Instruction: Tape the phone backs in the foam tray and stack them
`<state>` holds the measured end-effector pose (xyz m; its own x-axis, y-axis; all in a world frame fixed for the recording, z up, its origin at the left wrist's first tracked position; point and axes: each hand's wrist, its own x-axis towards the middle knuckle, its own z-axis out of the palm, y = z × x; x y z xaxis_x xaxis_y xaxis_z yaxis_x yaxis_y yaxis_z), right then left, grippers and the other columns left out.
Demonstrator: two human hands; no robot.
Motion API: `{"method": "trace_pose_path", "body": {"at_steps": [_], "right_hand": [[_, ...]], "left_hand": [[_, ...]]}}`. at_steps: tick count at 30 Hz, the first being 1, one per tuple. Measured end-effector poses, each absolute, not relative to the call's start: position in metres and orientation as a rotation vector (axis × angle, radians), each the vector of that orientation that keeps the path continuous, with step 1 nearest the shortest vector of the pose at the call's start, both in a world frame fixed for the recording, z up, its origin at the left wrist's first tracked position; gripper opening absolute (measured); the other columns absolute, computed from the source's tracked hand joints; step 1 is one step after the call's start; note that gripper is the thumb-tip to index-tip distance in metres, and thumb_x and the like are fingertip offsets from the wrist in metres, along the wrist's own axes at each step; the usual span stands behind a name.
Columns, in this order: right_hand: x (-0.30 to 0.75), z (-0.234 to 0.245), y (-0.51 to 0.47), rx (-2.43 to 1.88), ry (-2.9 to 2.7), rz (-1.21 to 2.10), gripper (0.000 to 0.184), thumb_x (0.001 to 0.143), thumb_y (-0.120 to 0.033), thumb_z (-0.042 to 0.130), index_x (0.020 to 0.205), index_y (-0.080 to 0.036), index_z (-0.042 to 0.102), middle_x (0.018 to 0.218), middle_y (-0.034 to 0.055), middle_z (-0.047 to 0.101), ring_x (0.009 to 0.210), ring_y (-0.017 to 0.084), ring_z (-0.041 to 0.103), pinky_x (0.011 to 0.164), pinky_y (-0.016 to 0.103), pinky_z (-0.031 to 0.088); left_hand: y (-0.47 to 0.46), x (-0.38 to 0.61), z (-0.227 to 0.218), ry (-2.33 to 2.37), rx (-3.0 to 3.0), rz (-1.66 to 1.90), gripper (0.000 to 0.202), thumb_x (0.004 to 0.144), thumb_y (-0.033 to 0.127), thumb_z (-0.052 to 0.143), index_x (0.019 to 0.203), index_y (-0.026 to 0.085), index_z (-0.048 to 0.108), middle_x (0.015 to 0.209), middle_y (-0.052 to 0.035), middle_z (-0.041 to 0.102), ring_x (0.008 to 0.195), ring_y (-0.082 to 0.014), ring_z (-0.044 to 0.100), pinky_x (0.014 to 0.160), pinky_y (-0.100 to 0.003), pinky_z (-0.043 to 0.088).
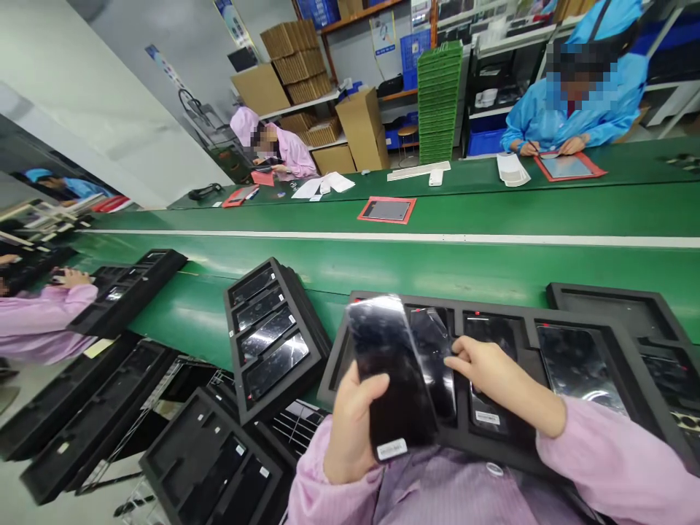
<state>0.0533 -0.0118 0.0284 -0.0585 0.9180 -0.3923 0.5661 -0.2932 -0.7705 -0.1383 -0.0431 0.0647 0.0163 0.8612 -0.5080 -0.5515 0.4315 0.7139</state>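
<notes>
My left hand (358,412) is closed around a black glossy phone screen (391,372), thumb on its face. The screen is tilted upright, with a white label at its lower end. Behind it, a second phone screen (434,357) shows a clear, film-like edge near its top. At that screen's right edge my right hand (481,364) has thumb and fingers pinched together; what lies between the fingertips is too small to make out. Beneath both hands is a black foam tray (590,312), with more screens, including one screen (577,364) in its right compartment.
A stack of black trays (314,321) stands to the left, another tray (175,467) lower down. Ahead runs a green conveyor belt (328,266). A screen on a red mat (407,211) lies beyond it. Co-workers sit opposite; another person's sleeve (49,313) is at far left.
</notes>
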Motion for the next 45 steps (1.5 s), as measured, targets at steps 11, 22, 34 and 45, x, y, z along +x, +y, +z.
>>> {"method": "trace_pose_path", "body": {"at_steps": [11, 22, 34, 45], "right_hand": [[0.096, 0.089, -0.017, -1.290, -1.800, 0.412, 0.023, 0.085, -0.034, 0.052, 0.101, -0.021, 0.062, 0.096, 0.0061, 0.062, 0.074, 0.016, 0.060, 0.062, 0.026, 0.051], [0.103, 0.108, -0.074, -0.932, -2.241, -0.189, 0.040, 0.096, -0.013, 0.031, 0.065, -0.025, 0.053, 0.075, -0.0089, 0.066, 0.083, 0.010, 0.063, 0.114, 0.029, 0.020], [0.119, 0.106, -0.064, -0.795, -2.478, -0.005, 0.034, 0.093, -0.013, 0.034, 0.097, -0.021, 0.066, 0.124, 0.0081, 0.055, 0.120, 0.023, 0.045, 0.086, 0.037, 0.050], [0.109, 0.069, -0.037, -1.277, -2.040, -0.100, 0.034, 0.094, -0.030, 0.040, 0.064, -0.019, 0.053, 0.099, 0.0107, 0.060, 0.096, 0.029, 0.052, 0.078, 0.050, 0.038]], "left_hand": [[-0.052, -0.090, 0.065, 0.752, 0.534, 0.656, 0.036, 0.054, 0.021, 0.074, 0.089, 0.017, 0.068, 0.072, -0.0024, 0.064, 0.063, -0.0137, 0.054, 0.064, -0.025, 0.040], [-0.049, -0.079, 0.070, 0.669, 0.558, 0.576, 0.039, 0.053, 0.022, 0.076, 0.091, 0.016, 0.069, 0.072, -0.0033, 0.064, 0.062, -0.0141, 0.054, 0.064, -0.026, 0.039], [-0.040, -0.067, 0.078, 0.693, 0.338, 0.666, 0.022, 0.063, 0.031, 0.070, 0.076, 0.014, 0.067, 0.070, -0.0026, 0.064, 0.070, -0.0178, 0.059, 0.068, -0.027, 0.043], [-0.040, -0.058, 0.076, 0.687, 0.192, 0.704, 0.015, 0.062, 0.020, 0.064, 0.076, 0.014, 0.065, 0.074, -0.0045, 0.067, 0.093, -0.0274, 0.061, 0.087, -0.037, 0.042]]}}
